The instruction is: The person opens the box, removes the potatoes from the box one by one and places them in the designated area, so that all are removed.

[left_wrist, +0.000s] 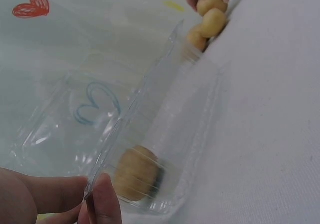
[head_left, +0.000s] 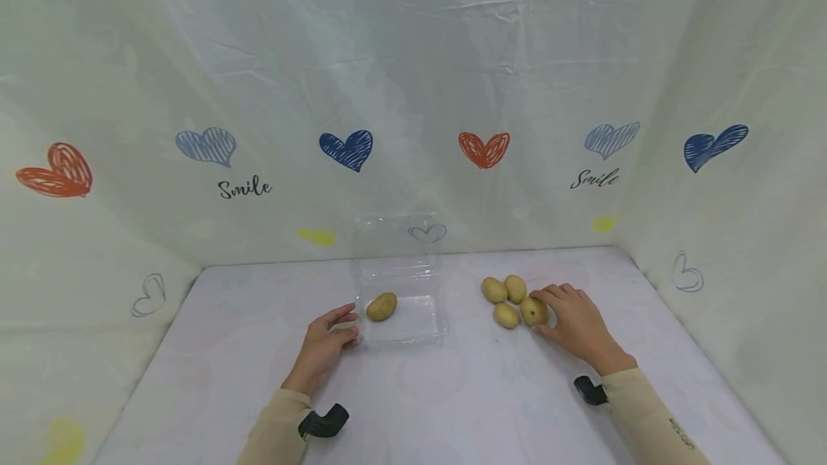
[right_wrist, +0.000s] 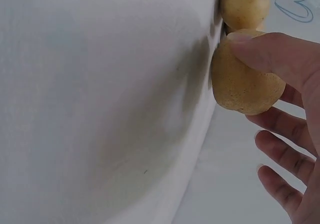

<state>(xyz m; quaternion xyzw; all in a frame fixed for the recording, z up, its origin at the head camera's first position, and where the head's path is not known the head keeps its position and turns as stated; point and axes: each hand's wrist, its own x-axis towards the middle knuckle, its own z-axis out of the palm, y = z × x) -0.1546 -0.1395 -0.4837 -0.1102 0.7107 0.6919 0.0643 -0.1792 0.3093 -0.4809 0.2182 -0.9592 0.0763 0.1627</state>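
Observation:
A clear plastic clamshell box [head_left: 413, 318] stands on the table with its lid [head_left: 394, 246] raised at the back. One potato [head_left: 382, 306] lies inside, toward the left wall. My left hand [head_left: 326, 346] pinches the box's left rim between thumb and fingers, as the left wrist view shows closely. To the right, my right hand [head_left: 575, 321] holds a potato [right_wrist: 245, 78] between thumb and fingers, the other fingers spread apart. Three more potatoes, among them a front one [head_left: 507, 316], sit close beside it.
The white-covered table [head_left: 452, 400] meets a pale fabric backdrop [head_left: 413, 92] printed with hearts and "Smile" words. Fabric walls also rise at the left and right. A dark band [head_left: 324, 422] is on the left wrist, another [head_left: 591, 390] on the right.

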